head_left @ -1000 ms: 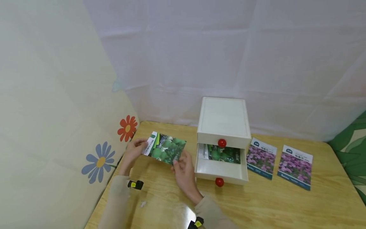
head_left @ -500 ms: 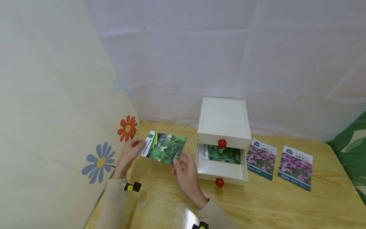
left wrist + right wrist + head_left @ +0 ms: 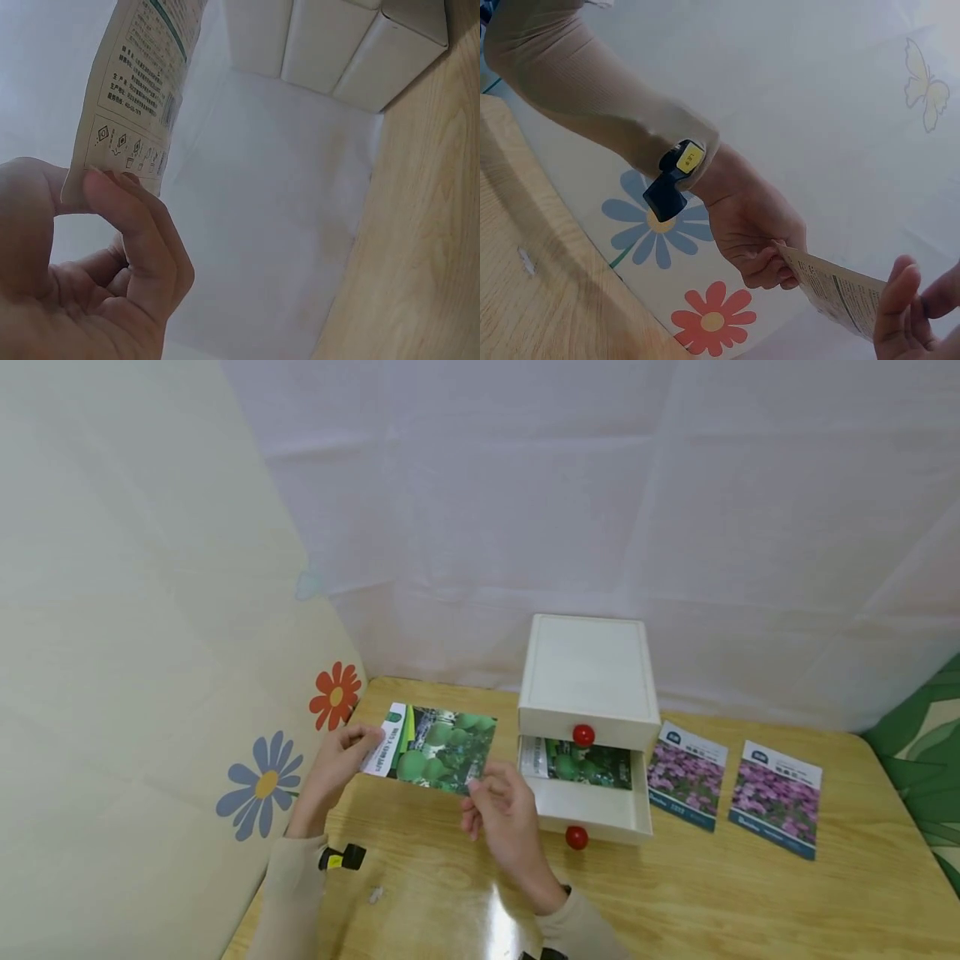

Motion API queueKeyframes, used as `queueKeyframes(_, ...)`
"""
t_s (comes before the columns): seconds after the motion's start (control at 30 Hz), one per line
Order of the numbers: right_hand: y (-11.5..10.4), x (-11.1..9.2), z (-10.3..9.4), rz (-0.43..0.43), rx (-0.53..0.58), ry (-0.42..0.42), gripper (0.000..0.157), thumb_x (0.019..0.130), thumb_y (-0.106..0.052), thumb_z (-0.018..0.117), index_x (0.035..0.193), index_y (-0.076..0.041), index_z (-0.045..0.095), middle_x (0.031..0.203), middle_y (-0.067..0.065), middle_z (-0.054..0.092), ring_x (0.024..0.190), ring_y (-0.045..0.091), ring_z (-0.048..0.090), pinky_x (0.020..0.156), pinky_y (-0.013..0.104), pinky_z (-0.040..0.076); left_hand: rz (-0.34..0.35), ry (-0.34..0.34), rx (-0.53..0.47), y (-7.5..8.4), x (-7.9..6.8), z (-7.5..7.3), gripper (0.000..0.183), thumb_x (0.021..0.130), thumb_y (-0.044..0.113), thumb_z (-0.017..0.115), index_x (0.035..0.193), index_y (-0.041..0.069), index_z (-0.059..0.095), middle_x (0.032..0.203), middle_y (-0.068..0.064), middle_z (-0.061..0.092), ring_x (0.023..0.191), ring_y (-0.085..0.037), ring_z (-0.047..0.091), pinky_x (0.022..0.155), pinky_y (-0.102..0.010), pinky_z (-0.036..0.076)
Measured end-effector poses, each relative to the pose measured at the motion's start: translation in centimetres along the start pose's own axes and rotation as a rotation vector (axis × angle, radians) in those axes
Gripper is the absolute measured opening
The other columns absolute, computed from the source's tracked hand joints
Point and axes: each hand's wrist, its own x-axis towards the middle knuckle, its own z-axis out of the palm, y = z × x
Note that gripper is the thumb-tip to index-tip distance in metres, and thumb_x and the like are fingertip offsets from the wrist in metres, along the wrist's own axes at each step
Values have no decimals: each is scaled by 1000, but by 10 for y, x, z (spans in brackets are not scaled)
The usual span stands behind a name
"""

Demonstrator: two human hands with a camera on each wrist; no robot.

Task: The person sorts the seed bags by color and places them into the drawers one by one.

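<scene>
A seed packet (image 3: 441,752) with green round fruits on its front is held above the table by both hands. My left hand (image 3: 336,768) pinches its white end between thumb and fingers. At the opposite end, my right hand (image 3: 512,822) grips the near corner, thumb on the front. The left wrist view shows the packet's printed back (image 3: 133,97), with the left fingertips bent against it. Right of the hands stands a white drawer cabinet (image 3: 589,662). Its lower drawer (image 3: 585,803) is pulled out, and a similar green packet (image 3: 588,765) lies inside.
Two packets with pink-purple flowers, a nearer-cabinet one (image 3: 687,775) and an outer one (image 3: 777,797), lie on the wooden table (image 3: 675,902) right of the cabinet. Red knobs stick out from the drawers. A small white scrap (image 3: 376,894) lies near the front. Cloth hangs behind and left.
The right hand has shifted slightly right and toward the front, and the left wrist has lowered a little. The packet between them now lies slightly further right, facing the camera more. The cabinet is unchanged.
</scene>
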Motion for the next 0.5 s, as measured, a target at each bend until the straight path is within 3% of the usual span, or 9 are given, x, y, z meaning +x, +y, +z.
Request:
queueKeyframes(0.4, -10, -7, -20, -10, -15, -14, 22, 106, 0, 58, 126, 8, 53, 86, 38, 64, 59, 13, 64, 51, 22, 55, 41, -44, 55, 10, -12, 9, 31, 110, 22, 61, 119, -6, 70, 97, -5, 73, 78, -14, 66, 66, -23, 56)
queueKeyframes(0.5, -13, -9, -26, -9, -19, -13, 22, 106, -1, 58, 125, 9, 52, 83, 33, 65, 59, 13, 64, 50, 22, 55, 56, -60, 49, 13, -14, 12, 30, 111, 21, 60, 117, -6, 70, 97, -8, 72, 78, -16, 66, 65, -24, 56)
